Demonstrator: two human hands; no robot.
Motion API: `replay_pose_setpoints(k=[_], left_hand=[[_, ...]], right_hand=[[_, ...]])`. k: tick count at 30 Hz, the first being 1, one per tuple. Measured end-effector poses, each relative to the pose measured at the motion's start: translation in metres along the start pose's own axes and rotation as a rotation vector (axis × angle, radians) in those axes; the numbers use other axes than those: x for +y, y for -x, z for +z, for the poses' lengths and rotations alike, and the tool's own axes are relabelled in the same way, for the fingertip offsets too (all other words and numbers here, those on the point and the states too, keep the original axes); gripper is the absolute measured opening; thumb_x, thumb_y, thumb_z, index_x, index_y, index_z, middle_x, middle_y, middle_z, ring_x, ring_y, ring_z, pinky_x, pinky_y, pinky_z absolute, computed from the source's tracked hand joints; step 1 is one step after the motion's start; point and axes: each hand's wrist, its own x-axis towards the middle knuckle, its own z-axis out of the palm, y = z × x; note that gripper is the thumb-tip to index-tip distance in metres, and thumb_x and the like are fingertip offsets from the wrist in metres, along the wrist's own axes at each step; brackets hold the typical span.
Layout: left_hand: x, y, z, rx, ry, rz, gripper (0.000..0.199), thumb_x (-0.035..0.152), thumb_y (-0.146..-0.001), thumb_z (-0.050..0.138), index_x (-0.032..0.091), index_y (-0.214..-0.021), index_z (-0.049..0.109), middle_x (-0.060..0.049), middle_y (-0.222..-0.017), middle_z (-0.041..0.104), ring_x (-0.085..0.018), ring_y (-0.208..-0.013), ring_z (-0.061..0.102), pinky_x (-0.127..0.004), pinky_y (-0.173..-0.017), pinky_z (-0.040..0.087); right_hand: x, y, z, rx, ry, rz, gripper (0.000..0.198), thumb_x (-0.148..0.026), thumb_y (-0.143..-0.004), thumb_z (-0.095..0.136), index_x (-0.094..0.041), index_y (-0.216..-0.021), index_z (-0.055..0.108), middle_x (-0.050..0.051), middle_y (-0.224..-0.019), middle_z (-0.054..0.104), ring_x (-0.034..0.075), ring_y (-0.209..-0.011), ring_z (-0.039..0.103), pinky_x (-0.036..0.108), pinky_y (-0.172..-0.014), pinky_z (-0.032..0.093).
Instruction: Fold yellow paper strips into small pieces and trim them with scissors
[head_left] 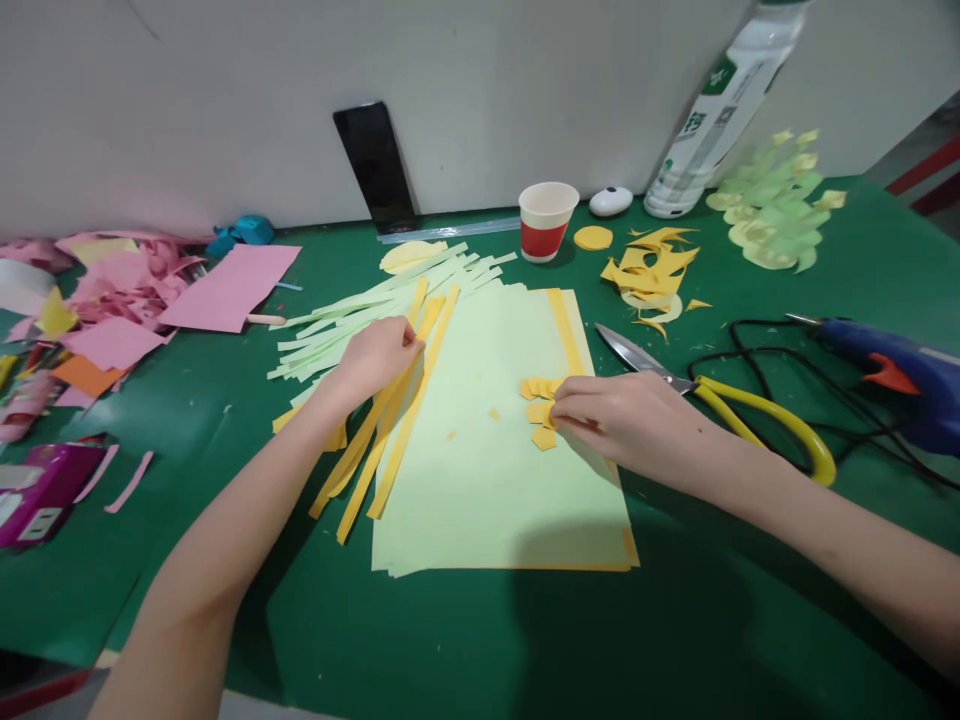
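Note:
My left hand (384, 352), its fingers closed in a pinch, is at the upper part of a bunch of yellow paper strips (390, 430). These strips slant across the left edge of a stack of pale green paper sheets (480, 500). On the right half of the stack, my right hand (604, 420) has its fingertips pinched together at a small group of folded yellow paper pentagons (543, 439); one seems to be between the fingers, partly hidden. Pale green paper strips (360, 310) fan out beyond my left hand. Tiny yellow scraps lie on the top sheet.
Yellow-handled scissors (780, 425) lie beside my right forearm, near a blue glue gun (892, 370) and its black cord. A paper cup (546, 225), yellow offcuts (652, 270) and a leaning bottle (720, 110) stand farther back. Pink paper scraps (127, 285) cover the far left.

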Motion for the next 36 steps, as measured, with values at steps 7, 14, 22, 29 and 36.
replay_pose_setpoints(k=[7,14,22,29,36], left_hand=[[0.013,0.009,-0.019,0.030,0.235,0.042,0.027,0.038,-0.080,0.049,0.015,-0.074,0.061,-0.006,-0.073,0.062,-0.015,-0.062,0.051,-0.025,-0.054,0.035],[0.065,0.060,-0.030,-0.360,0.805,0.210,0.027,0.041,-0.077,0.058,0.016,-0.068,0.059,0.007,-0.047,0.035,-0.004,-0.040,0.025,-0.019,-0.038,0.018],[0.086,0.086,-0.022,-0.637,0.916,0.335,0.032,0.036,-0.080,0.057,0.013,-0.058,0.057,0.006,-0.048,0.042,-0.004,-0.043,0.030,-0.017,-0.042,0.025],[0.084,0.099,-0.025,-0.861,0.812,0.649,0.026,0.032,-0.082,0.057,0.012,-0.069,0.068,0.001,-0.055,0.053,-0.007,-0.050,0.043,-0.020,-0.046,0.031],[0.080,0.072,-0.009,-0.067,0.823,0.408,0.028,0.033,-0.079,0.061,0.017,-0.101,0.056,-0.003,-0.090,0.062,-0.012,-0.074,0.056,-0.021,-0.058,0.047]], right_hand=[[-0.008,-0.005,-0.020,0.067,-0.188,0.179,0.018,-0.016,-0.082,0.053,-0.015,-0.074,0.069,0.004,-0.075,0.071,0.014,-0.062,0.062,0.024,-0.053,0.045],[-0.021,-0.006,-0.027,0.049,-1.096,0.546,0.028,-0.040,-0.080,0.058,-0.015,-0.074,0.067,0.000,-0.057,0.059,0.006,-0.041,0.044,0.020,-0.039,0.035],[-0.024,-0.002,-0.028,0.226,-1.121,0.617,0.024,-0.033,-0.070,0.070,-0.014,-0.057,0.062,-0.004,-0.043,0.047,0.005,-0.042,0.038,0.020,-0.043,0.030],[-0.002,-0.007,-0.033,0.246,-1.050,0.618,0.025,-0.030,-0.078,0.059,-0.016,-0.058,0.055,-0.005,-0.046,0.041,0.006,-0.041,0.034,0.022,-0.041,0.025],[-0.027,-0.006,-0.033,-0.016,-0.782,0.341,0.029,-0.028,-0.078,0.053,-0.016,-0.052,0.048,-0.003,-0.050,0.040,0.007,-0.048,0.033,0.023,-0.043,0.024]])
